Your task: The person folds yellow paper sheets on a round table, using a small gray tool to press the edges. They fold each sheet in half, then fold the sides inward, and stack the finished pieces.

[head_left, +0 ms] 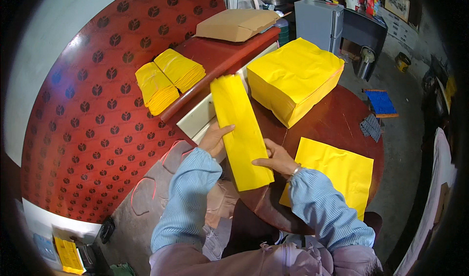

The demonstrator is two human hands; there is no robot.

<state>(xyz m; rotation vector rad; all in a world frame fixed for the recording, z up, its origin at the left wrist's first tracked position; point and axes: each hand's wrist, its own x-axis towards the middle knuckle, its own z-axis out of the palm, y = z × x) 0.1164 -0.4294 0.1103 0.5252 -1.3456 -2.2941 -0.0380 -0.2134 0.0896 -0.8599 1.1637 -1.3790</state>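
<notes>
Between my two hands is a long folded piece of yellow paper (239,129), held up and slightly tilted over the near left edge of the round table. My left hand (214,138) grips its left edge, thumb on the front face. Lower down on the right edge, my right hand (277,158) pinches it with the thumb in front; the other fingers are partly behind. A thick stack of yellow paper (295,76) stands on the table beyond my hands. To the right, partly under my right sleeve, lies a flat yellow sheet (337,171).
Folded yellow bundles (168,78) rest at the left on the red cabinet (215,56), with a cardboard box (234,24) behind. The dark red round table (342,115) has a curved edge on the right. A blue stool (381,103) and a grey refrigerator (317,24) stand farther off.
</notes>
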